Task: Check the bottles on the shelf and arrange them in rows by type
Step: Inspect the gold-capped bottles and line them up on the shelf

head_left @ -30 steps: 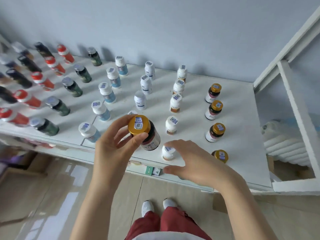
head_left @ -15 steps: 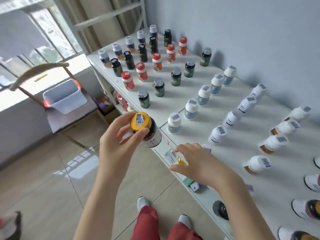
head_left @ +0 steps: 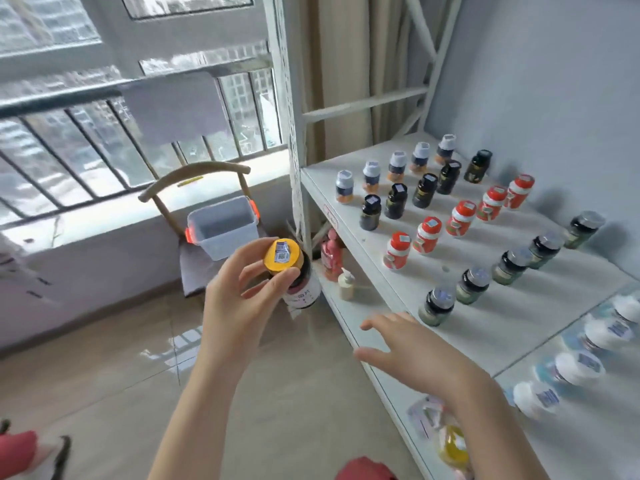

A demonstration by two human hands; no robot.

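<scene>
My left hand (head_left: 239, 299) grips a dark bottle with a yellow cap (head_left: 282, 256) and a white label, held in the air off the left front of the white shelf (head_left: 363, 237). My right hand (head_left: 412, 348) hovers with its fingers spread over the shelf's front edge and holds nothing. On the shelf stand rows by type: grey-capped bottles with orange bases (head_left: 394, 168), black bottles (head_left: 424, 190), red-and-white bottles (head_left: 460, 218), dark green bottles with silver caps (head_left: 509, 266) and, blurred at the right, white-capped bottles (head_left: 575, 367).
A wooden chair (head_left: 194, 174) holds a clear plastic bin (head_left: 225, 226) with orange latches, left of the shelf by the window. A pink bottle (head_left: 330, 254) and a cream pump bottle (head_left: 346, 284) sit on the lower shelf. The floor is beige tile.
The view has swung left toward the window and chair. My left hand keeps hold of the yellow-capped bottle. My right hand has opened its fingers over the shelf's front edge.
</scene>
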